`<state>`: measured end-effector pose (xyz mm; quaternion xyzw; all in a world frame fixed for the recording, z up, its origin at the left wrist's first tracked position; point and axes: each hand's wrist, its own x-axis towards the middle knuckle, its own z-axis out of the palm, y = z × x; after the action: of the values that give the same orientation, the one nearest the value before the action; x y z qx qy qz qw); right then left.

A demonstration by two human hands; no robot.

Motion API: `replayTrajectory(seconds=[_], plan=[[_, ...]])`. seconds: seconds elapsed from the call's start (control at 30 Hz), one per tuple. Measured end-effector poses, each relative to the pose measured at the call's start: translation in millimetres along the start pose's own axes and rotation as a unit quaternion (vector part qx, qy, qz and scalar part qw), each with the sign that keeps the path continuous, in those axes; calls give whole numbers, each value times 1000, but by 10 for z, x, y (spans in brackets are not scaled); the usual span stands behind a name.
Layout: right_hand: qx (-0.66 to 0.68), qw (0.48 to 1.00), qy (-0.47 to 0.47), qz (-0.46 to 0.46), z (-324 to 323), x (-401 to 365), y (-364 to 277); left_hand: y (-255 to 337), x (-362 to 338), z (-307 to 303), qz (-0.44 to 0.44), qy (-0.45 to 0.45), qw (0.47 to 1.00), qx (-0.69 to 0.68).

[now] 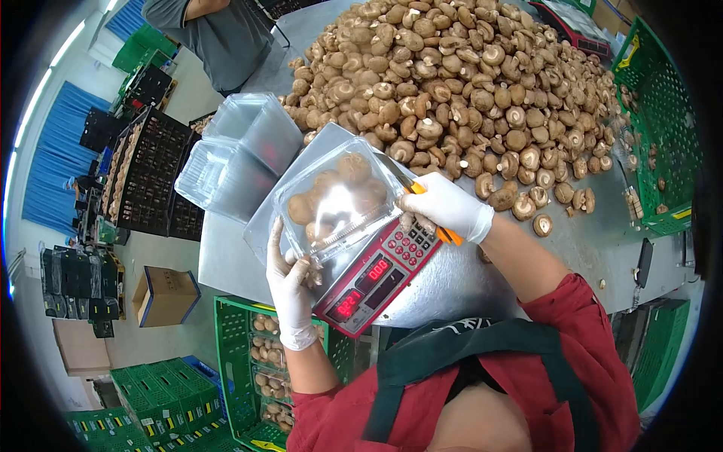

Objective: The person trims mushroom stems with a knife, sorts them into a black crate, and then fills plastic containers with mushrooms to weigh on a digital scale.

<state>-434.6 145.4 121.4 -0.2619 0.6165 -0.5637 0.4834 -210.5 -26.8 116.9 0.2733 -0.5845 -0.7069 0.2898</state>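
Observation:
A clear plastic clamshell box (343,197) with several brown mushrooms inside sits on the red digital scale (376,276), its lid over them. My gloved left hand (290,282) grips the box's near left corner, thumb in front and a finger along the side. At the opposite corner, my gloved right hand (448,205) is closed around an orange-handled cutting tool (449,236), its grey blade pointing away over the box's edge. That hand's fingertips are right at the box's rim. The scale's red displays are lit.
A large mushroom heap (467,83) covers the table's far side. Stacked clear boxes (241,151) stand left of the scale. A green crate (226,339) below holds packed boxes; another green crate (666,128) stands right. A person (218,45) stands across the table.

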Motion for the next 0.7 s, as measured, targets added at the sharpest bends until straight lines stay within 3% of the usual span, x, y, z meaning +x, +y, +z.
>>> replayTrajectory(seconds=[0.3, 0.4, 0.47, 0.6, 0.7], plan=[[24, 999, 32, -17, -41, -314, 145, -84, -349, 246, 33, 37, 995, -83], [16, 998, 40, -47, 18, -242, -3, -27, -274, 238, -6, 49, 996, -74], [-13, 999, 11, -45, -15, -124, -36, 127, -267, 114, -35, 40, 998, 45], [-45, 998, 42, 16, -238, -252, 45, 331, -363, -362, 71, 149, 960, 225], [21, 999, 41, -18, -535, -449, 356, 474, -475, -724, 63, 162, 947, 268]])
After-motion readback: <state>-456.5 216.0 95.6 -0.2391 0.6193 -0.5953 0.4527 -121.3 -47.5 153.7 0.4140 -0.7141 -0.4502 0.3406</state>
